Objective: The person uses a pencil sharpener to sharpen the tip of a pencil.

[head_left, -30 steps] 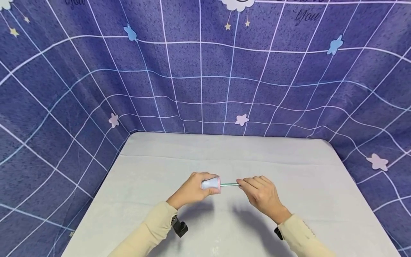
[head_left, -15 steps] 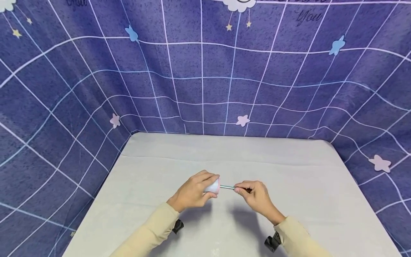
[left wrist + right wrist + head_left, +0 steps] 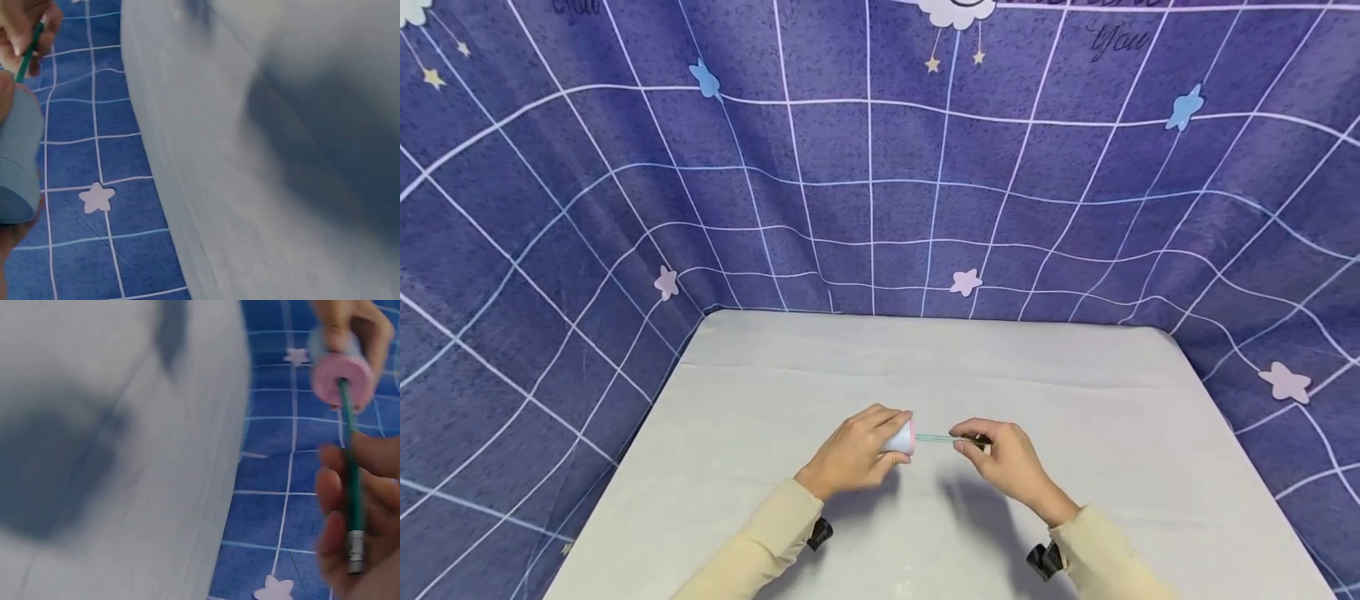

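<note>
My left hand (image 3: 853,454) grips a light blue, waisted pencil sharpener (image 3: 898,437) with a pink end that faces right. A green pencil (image 3: 934,437) runs into the hole in that pink end, plain in the right wrist view, where the sharpener's pink face (image 3: 326,378) shows. My right hand (image 3: 1011,467) holds the pencil between thumb and fingers towards its rear. The pencil's metal ferrule and eraser end (image 3: 355,553) lie by the palm. In the left wrist view the sharpener's body (image 3: 22,140) is at the left edge. The pencil tip is hidden inside. Both hands are above the table.
A white-covered table (image 3: 820,358) lies below the hands, with their shadows on it. A purple-blue curtain (image 3: 865,208) with grid lines and stars hangs behind and at both sides. Small black devices (image 3: 1045,560) are strapped under the wrists.
My right hand has turned about the pencil, from back-up with fingers over it to thumb and fingertips apart around it. My left hand has tilted slightly and keeps hold of the sharpener.
</note>
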A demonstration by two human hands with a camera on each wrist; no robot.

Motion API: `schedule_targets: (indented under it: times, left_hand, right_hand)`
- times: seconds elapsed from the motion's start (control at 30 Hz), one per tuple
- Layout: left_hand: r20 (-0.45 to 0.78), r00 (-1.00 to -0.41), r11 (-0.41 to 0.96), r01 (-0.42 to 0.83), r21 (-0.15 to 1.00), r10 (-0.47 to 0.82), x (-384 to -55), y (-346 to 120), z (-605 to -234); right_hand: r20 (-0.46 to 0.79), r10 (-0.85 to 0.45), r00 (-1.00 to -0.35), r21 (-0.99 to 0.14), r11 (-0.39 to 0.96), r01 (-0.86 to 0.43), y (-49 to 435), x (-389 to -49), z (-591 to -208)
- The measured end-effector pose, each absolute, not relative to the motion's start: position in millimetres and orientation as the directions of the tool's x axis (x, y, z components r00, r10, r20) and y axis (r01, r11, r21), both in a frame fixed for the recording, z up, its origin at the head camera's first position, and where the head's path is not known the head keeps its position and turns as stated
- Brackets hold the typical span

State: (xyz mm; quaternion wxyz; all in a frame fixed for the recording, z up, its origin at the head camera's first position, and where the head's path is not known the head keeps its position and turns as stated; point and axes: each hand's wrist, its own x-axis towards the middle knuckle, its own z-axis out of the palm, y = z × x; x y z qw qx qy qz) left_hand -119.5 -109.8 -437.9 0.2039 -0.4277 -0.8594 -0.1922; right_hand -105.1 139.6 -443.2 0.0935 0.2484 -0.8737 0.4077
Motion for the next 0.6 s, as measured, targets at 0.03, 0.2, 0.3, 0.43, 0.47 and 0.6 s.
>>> schedule_targets:
  times: [0.03,0.2,0.3,0.43,0.47,0.6]
  left_hand:
    - [0.499,-0.589,0.568,0.795,0.215,0.635,-119.8,-109.0,-436.7]
    - [0.385,-0.724,0.571,0.689,0.446,0.573,-121.5,-107.0,-430.1]
    - [0.289,-0.780,0.552,0.606,0.572,0.556,-123.3,-107.7,-426.8]
    - [0.212,-0.819,0.519,0.515,0.682,0.534,-125.9,-109.3,-422.0]
    - [0.210,-0.820,0.515,0.511,0.688,0.533,-126.6,-109.7,-421.3]
    - [0.235,-0.802,0.496,0.538,0.681,0.549,-127.4,-109.1,-418.8]
  right_hand:
    - [0.464,-0.356,-0.811,-0.568,0.583,-0.581,139.9,-104.9,-445.7]
    - [0.762,-0.395,-0.513,-0.146,0.667,-0.731,140.6,-107.9,-456.0]
    - [0.820,-0.411,-0.398,-0.028,0.666,-0.746,140.2,-110.1,-458.6]
    - [0.847,-0.425,-0.319,0.046,0.656,-0.753,139.5,-112.9,-458.6]
    - [0.848,-0.428,-0.312,0.053,0.654,-0.755,139.4,-113.3,-458.5]
    - [0.850,-0.423,-0.313,0.028,0.630,-0.776,139.2,-114.2,-458.5]
